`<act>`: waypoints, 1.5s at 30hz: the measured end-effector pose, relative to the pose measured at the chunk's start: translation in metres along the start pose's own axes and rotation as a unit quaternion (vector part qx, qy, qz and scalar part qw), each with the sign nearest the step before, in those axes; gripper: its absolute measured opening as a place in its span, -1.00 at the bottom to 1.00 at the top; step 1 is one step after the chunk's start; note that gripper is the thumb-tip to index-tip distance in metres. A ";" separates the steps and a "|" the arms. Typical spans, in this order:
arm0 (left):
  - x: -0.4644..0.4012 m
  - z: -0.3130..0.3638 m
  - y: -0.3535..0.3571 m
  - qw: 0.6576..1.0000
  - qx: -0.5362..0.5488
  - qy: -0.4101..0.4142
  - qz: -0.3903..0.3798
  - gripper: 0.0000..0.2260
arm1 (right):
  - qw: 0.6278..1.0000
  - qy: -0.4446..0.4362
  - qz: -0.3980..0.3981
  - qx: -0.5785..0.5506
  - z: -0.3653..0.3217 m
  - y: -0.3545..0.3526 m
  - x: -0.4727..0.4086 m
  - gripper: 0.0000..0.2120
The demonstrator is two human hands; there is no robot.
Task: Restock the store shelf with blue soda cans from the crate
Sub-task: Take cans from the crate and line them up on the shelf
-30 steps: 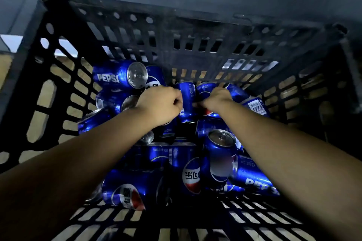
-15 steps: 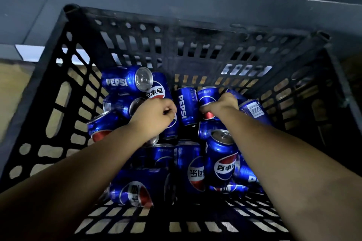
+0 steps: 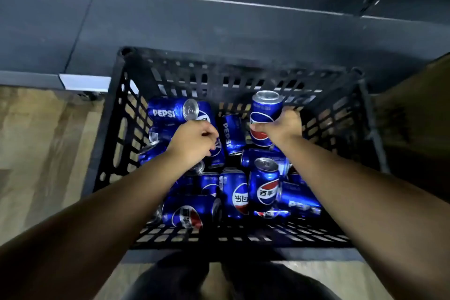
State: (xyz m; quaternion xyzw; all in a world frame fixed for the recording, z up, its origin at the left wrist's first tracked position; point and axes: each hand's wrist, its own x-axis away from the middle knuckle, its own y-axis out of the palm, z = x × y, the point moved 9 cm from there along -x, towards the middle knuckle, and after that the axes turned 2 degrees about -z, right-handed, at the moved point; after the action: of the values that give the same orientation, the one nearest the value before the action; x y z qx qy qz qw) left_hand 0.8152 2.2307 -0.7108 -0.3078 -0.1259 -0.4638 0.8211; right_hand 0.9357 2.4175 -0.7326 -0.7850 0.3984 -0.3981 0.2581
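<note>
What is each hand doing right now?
Left hand: curled down among the cans, grip cannot be told.
Right hand: grips an upright Pepsi can.

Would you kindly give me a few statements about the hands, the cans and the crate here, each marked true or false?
1. The right hand grips an upright can raised above the pile. True.
2. The crate is black with slotted walls. True.
3. The left hand lies flat on the floor outside the crate. False: it is curled over the cans inside the crate.
4. The can lettered PEPSI at the back left stands upright. False: it lies on its side.
5. The crate holds only one can. False: many remain.
</note>
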 end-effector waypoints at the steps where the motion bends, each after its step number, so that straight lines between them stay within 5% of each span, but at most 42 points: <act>1: 0.010 0.012 -0.007 1.000 0.025 -0.014 0.005 -0.84 | 1.000 -0.002 -0.002 -0.013 -0.010 -0.013 0.015 -0.39; 3: 0.030 0.033 -0.025 0.988 0.139 -0.064 0.037 -0.78 | 0.999 -0.013 0.002 -0.037 -0.033 -0.041 0.046 -0.38; 7: 0.090 0.082 -0.058 0.907 0.361 -0.199 0.088 -0.78 | 0.995 -0.031 0.004 -0.092 -0.090 -0.112 0.115 -0.40; 12: 0.171 0.183 -0.081 0.895 0.352 -0.275 0.002 -0.80 | 0.985 -0.056 0.006 -0.164 -0.164 -0.203 0.201 -0.46; 18: 0.262 0.290 -0.092 0.865 0.353 -0.326 -0.142 -0.44 | 0.967 -0.074 -0.010 -0.245 -0.227 -0.276 0.285 -0.39; 26: 0.327 0.399 -0.138 0.869 0.398 -0.281 -0.088 -0.48 | 0.936 -0.150 0.023 -0.317 -0.290 -0.370 0.361 -0.33; 39: 0.403 0.574 -0.241 0.853 0.520 -0.042 -0.029 -0.84 | 0.872 -0.353 0.083 -0.330 -0.414 -0.507 0.449 -0.30; 45: 0.428 0.639 -0.298 0.857 0.507 0.096 0.012 -0.91 | 0.865 -0.416 -0.024 -0.281 -0.450 -0.550 0.466 -0.30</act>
State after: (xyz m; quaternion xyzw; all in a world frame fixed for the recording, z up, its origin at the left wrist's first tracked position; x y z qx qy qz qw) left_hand 0.8456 2.2223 0.1130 0.1951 -0.2605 -0.3529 0.8772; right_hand 0.9639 2.2928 0.1078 -0.9265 0.3298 0.0880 0.1585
